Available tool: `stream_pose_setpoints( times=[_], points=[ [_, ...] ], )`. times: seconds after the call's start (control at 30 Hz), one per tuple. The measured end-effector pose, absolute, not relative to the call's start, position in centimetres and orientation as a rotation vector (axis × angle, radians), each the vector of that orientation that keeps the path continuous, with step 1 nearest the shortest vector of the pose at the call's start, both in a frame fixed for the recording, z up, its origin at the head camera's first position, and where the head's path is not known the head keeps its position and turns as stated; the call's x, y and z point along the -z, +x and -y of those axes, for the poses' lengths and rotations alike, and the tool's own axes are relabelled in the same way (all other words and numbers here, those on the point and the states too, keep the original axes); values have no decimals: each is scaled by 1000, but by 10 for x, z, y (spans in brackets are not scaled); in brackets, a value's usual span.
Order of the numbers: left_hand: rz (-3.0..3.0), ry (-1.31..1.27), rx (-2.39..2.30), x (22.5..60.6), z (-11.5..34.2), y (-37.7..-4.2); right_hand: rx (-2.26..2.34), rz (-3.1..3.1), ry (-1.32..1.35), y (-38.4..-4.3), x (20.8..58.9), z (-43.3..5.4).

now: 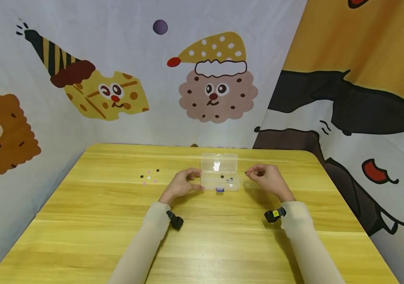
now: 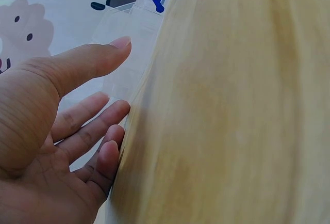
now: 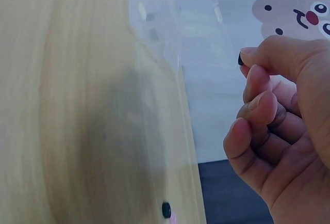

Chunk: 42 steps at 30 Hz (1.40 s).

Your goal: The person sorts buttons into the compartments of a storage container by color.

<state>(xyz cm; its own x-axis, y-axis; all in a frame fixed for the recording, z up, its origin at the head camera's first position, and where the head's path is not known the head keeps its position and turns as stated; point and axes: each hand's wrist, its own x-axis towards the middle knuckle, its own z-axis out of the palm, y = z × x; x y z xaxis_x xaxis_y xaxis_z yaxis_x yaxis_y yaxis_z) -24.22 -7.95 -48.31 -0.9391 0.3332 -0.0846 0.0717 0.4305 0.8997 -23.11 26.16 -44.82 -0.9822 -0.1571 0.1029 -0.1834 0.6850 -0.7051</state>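
Note:
In the head view a clear plastic box (image 1: 209,182) with a blue latch (image 1: 220,190) sits on the table, its lid (image 1: 219,163) raised at the back. My left hand (image 1: 183,182) holds the box's left end, thumb at the front corner and fingers farther back. Inside lie a black disc (image 1: 222,176), a white one (image 1: 231,185) and greyish bits. To the right of the box, my right hand (image 1: 268,179) pinches a small black disc (image 3: 241,59) between thumb and index finger, its other fingers curled loosely. Most of that disc is hidden by the fingertips.
Several small black, pink and white discs (image 1: 149,177) are scattered left of the box. In the right wrist view another black disc (image 3: 166,210) lies beside a pink one near the table edge. A cartoon-printed cloth (image 1: 124,134) hangs behind the wooden table (image 1: 202,244).

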Motion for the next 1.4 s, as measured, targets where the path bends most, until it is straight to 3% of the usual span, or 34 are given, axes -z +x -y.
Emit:
stream_pose_setpoints(
  times=[1.4],
  points=[
    [-2441,331,-1510,485,79,-244,-1218,2831,338,-250,445,-211]
  ],
)
